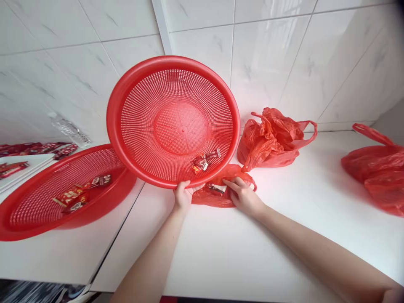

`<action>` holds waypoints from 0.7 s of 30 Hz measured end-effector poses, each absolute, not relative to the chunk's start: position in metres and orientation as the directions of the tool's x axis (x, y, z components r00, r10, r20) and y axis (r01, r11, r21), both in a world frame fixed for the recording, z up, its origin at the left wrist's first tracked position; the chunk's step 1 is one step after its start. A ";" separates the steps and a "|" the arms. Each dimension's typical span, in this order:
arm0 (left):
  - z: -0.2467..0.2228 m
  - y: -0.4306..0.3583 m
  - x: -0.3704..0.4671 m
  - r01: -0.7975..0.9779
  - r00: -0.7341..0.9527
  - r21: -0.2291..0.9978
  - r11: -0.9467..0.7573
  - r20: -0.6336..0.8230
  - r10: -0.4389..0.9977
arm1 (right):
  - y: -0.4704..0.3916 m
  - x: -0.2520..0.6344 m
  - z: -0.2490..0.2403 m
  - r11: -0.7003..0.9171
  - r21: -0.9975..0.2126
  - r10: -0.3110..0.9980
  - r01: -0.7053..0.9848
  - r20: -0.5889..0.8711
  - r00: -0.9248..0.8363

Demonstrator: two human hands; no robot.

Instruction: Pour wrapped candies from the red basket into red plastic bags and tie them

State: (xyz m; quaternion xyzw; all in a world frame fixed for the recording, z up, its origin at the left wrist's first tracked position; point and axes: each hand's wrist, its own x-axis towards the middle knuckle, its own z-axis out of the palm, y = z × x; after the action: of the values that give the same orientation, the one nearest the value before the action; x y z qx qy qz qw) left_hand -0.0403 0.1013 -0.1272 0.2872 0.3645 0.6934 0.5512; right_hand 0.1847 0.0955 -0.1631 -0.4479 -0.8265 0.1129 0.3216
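Observation:
My left hand (183,196) grips the lower rim of a red plastic colander (181,126), its thumb over the edge. The colander is tilted up, its inside facing me, and a few wrapped candies (203,162) lie low on its right side. Just below and to the right, a red plastic bag (202,198) rests on the counter under the rim. My right hand (244,195) is at this bag's opening, fingers bent and closed on its edge. A dark-and-white packet (218,189) shows inside the bag.
Left stands a second red colander (123,189) with several wrapped snacks (75,198). Behind it are a clear plastic container (71,130) and a white tray (41,162) with red packets. More red bags stand behind (271,143) and far right (378,172). A tiled wall (202,46) closes the back.

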 end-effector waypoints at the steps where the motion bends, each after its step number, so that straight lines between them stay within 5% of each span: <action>1: -0.126 0.100 -0.039 -0.548 -0.224 0.827 -0.126 0.000 0.974 | 0.095 0.184 -0.162 0.573 -0.479 0.817 0.665 0.395 -0.420; 6: -0.120 0.093 -0.030 -0.537 -0.129 0.839 -0.084 0.017 0.992 | 0.090 0.183 -0.153 0.591 -0.529 0.795 0.609 0.252 -0.552; 11: -0.116 0.088 -0.021 -0.603 0.022 0.798 0.002 0.014 1.000 | 0.086 0.184 -0.142 0.628 -0.686 0.654 0.367 0.210 -0.726; 16: -0.106 0.083 -0.021 -0.581 0.032 0.814 0.024 -0.007 0.999 | 0.092 0.177 -0.142 0.363 -0.845 0.780 0.393 0.045 -0.624; 21: -0.099 0.075 -0.017 -0.551 0.145 0.824 0.130 -0.059 0.988 | 0.107 0.182 -0.145 -0.026 -0.998 0.709 0.065 -0.064 -0.702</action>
State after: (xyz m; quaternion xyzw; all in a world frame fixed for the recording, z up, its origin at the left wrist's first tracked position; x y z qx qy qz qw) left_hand -0.0172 0.0751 -0.0993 0.3362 0.3246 0.5675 0.6779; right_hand 0.1815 0.1067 -0.1446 -0.2965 -0.6526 0.6520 0.2472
